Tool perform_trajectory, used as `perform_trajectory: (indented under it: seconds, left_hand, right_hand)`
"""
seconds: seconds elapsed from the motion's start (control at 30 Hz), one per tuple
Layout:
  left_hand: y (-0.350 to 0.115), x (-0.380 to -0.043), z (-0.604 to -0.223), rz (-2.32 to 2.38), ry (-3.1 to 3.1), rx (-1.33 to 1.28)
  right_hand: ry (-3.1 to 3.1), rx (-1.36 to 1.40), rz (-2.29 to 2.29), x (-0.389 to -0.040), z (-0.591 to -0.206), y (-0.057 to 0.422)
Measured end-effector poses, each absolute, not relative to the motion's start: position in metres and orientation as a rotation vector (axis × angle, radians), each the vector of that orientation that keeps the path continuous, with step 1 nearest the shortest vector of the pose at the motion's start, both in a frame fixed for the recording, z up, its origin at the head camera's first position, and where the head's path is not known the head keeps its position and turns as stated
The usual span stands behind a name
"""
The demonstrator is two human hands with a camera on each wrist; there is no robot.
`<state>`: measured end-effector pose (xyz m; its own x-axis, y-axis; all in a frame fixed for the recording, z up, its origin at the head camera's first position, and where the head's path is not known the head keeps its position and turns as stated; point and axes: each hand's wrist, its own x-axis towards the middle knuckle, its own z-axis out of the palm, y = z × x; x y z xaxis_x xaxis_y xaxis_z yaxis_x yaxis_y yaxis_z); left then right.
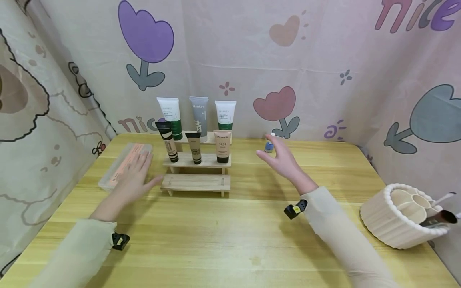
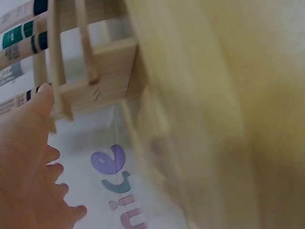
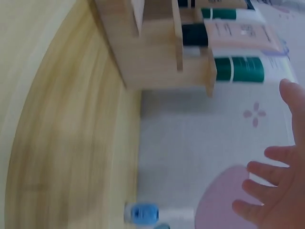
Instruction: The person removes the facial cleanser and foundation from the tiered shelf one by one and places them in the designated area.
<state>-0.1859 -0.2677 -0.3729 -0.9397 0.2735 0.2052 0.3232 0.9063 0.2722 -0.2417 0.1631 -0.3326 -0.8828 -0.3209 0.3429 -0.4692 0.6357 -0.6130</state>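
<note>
My left hand is spread, palm down, overlapping a flat translucent plastic case with an orange label in the head view. Its thumb points toward a three-step wooden stand. On the right, my other hand reaches out with its fingers extended and thumb apart, close to a small blue bottle with a white cap. The right wrist view shows the blue bottle upright near the table's back edge, apart from the fingers. Neither hand holds anything.
White-and-green tubes flank a grey-blue tube on the stand's top step. The middle step carries two dark-capped tubes and a pink BB tube. A ribbed cream holder with brushes stands at the right edge.
</note>
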Motion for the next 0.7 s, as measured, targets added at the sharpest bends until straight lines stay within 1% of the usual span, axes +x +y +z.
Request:
perform_trajectory:
  seconds: [0.3,0.57,0.7]
  left_hand:
    - [-0.26,-0.182,-0.384,-0.58,-2.919,-0.561]
    - [-0.261,-0.182,-0.395,-0.609,-2.883,-0.684]
    - [-0.26,-0.182,-0.399,-0.6,-2.872,-0.697]
  right_hand:
    - [-2.503,0.758,1.41,-0.246,-0.338,0.12]
    - [-2.488,0.728,1.534,-0.25,-0.343,0.091]
    - [-2.503,0.673,1.562,-0.252,-0.345,0.082]
